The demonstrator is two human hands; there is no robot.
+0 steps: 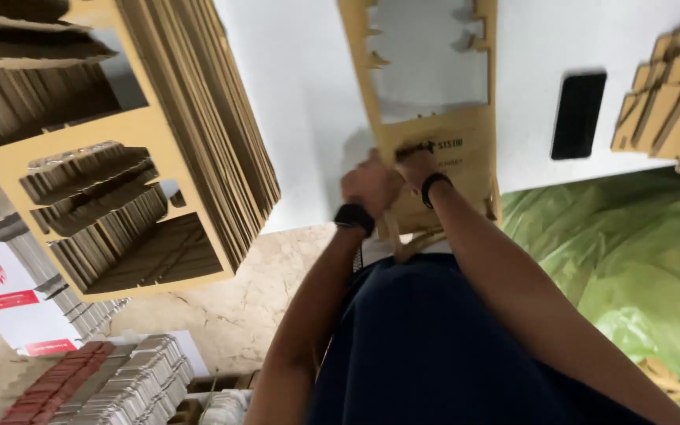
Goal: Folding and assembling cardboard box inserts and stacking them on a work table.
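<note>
A flat die-cut cardboard sheet (pixel 434 134) lies on the white table (pixel 301 94), its near end hanging over the table's front edge. My left hand (pixel 370 182) grips that near end from the left, fingers curled around it. My right hand (pixel 417 167) holds the same end just to the right, touching the left hand. Both wrists wear dark bands. A large cut-out window in the sheet shows the white table through it.
A tall stack of die-cut cardboard sheets (pixel 143 149) stands at the left. More folded cardboard pieces (pixel 670 102) lie at the table's right, beside a black phone (pixel 578 115). Green plastic sheeting (pixel 631 252) covers the floor at right. Printed flat cartons (pixel 96 386) lie at lower left.
</note>
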